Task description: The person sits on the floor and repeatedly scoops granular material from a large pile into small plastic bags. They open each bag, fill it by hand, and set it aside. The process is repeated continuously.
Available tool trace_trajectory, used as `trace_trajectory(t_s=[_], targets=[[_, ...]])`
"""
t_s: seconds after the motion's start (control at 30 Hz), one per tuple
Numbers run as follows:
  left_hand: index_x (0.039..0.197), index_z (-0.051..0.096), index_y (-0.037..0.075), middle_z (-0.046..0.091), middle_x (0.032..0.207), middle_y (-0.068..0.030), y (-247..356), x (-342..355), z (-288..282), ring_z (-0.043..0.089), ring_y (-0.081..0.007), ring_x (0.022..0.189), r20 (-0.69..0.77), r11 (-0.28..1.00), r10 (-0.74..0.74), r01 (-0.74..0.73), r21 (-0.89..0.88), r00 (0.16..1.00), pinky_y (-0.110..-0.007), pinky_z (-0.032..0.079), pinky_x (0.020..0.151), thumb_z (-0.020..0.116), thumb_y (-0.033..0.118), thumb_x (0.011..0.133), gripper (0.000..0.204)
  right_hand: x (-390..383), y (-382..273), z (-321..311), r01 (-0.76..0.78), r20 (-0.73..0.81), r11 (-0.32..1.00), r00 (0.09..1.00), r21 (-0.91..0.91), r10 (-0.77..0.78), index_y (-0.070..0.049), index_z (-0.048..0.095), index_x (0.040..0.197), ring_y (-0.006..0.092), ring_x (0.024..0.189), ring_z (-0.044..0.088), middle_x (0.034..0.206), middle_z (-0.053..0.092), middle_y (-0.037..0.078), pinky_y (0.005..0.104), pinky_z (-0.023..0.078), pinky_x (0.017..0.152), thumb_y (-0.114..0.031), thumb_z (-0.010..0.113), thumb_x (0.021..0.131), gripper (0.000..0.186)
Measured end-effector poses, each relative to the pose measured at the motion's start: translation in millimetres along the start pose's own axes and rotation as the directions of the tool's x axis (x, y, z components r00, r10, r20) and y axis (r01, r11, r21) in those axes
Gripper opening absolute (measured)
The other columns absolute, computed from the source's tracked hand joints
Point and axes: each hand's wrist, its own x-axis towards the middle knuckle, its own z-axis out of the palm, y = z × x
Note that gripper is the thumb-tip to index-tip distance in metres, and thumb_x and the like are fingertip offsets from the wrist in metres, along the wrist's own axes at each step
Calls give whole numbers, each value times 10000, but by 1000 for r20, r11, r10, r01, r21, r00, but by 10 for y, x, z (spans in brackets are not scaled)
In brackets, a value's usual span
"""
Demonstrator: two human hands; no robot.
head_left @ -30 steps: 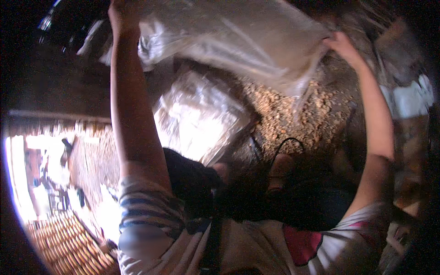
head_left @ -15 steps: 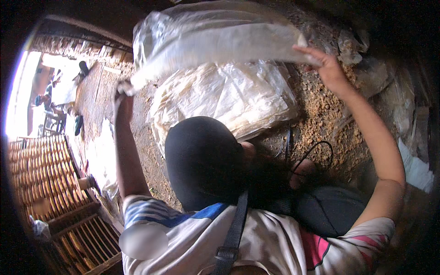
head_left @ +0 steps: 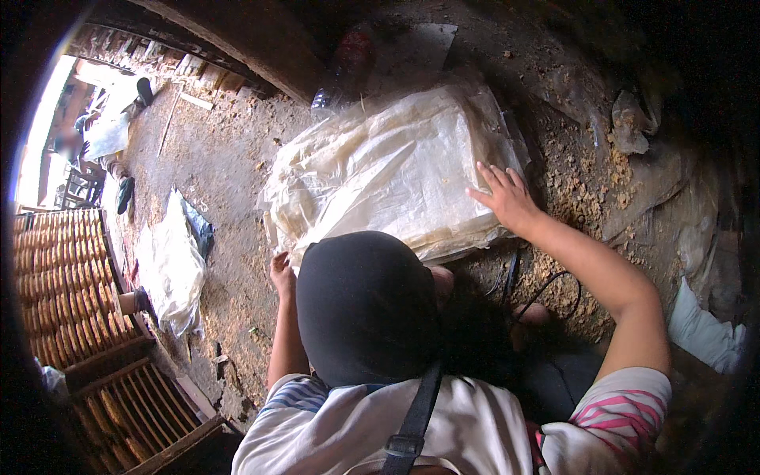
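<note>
A stack of crumpled, translucent plastic sheets lies on the dirt floor in front of me, its top sheet spread flat. My right hand rests on the stack's right side, fingers spread. At the lower left corner, my left hand has its fingers curled on the plastic's edge. My dark-clad knee rises between my arms, partly covering the near edge of the stack.
Slatted wooden racks stand lower left, beside a white plastic bundle. A person is in the bright opening at left. A wooden beam crosses overhead in view. Crumbly debris and scraps of sheeting lie right.
The raised plastic sheet has come down onto the stack. Both hands moved lower and toward the middle; my right hand let go of the sheet and spread open on it.
</note>
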Motion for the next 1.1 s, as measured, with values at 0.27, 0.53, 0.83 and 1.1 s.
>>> trace_trajectory(t_s=[0.27, 0.53, 0.83, 1.1], targets=[[967, 616, 39, 549, 1287, -174, 2271, -149, 1839, 501, -355, 1207, 72, 558, 678, -576, 597, 731, -440, 381, 1026, 452, -144, 661, 392, -219, -67, -192, 187, 7, 980, 982, 63, -187, -186, 674, 1138, 297, 1402, 320, 1467, 414, 142, 532, 182, 1168, -128, 555, 853, 315], [908, 630, -6, 677, 978, -104, 3272, -145, 3346, 650, -230, 942, 804, 882, 432, -379, -281, 408, -325, 493, 825, 413, -178, 795, 299, -552, 515, -1063, 44, 271, 999, 962, -14, -38, -153, 688, 877, 225, 947, 585, 790, 625, 35, 427, 410, 968, -142, 601, 781, 130], [943, 627, -23, 660, 875, -160, 4917, -762, 3569, 659, -237, 847, 590, 548, 800, 538, -641, -111, -348, 525, 742, 481, 27, 920, 157, -1827, 1412, -1236, -328, 433, 931, 824, -161, 366, -96, 641, 1039, 342, 951, 605, 961, 649, 159, 467, 470, 851, -129, 616, 821, 222], [950, 625, -15, 657, 885, -136, 5264, -1292, 4010, 648, -211, 849, 738, 763, 638, 303, -570, -218, -322, 511, 748, 501, 64, 918, 150, -2817, 2856, 331, -846, -207, 492, 454, 206, 867, -92, 528, 1245, 408, 981, 585, 1112, 604, 179, 485, 470, 892, -93, 604, 853, 400]])
